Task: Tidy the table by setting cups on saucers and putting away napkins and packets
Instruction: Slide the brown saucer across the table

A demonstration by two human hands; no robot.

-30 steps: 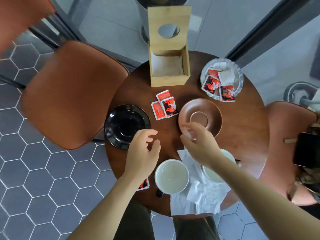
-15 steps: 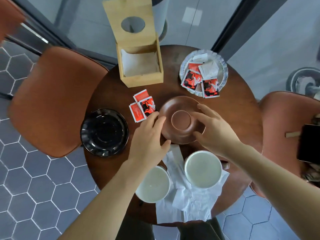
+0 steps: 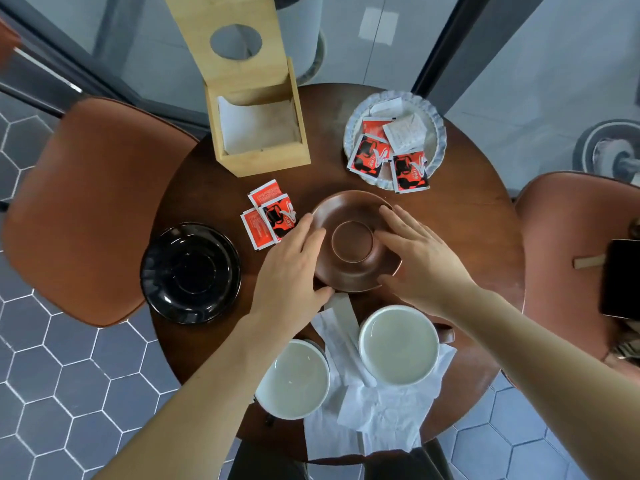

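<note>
Red packets (image 3: 273, 220) beside the brown saucer and on the grey plate (image 3: 434, 133) showing printing, too small and blurred for reading

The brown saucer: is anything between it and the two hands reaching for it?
Nothing visible. The left hand and right hand already rest on opposite edges of the brown saucer, fingers straight. The loose red packets lie beside it, clear of its rim.
</note>
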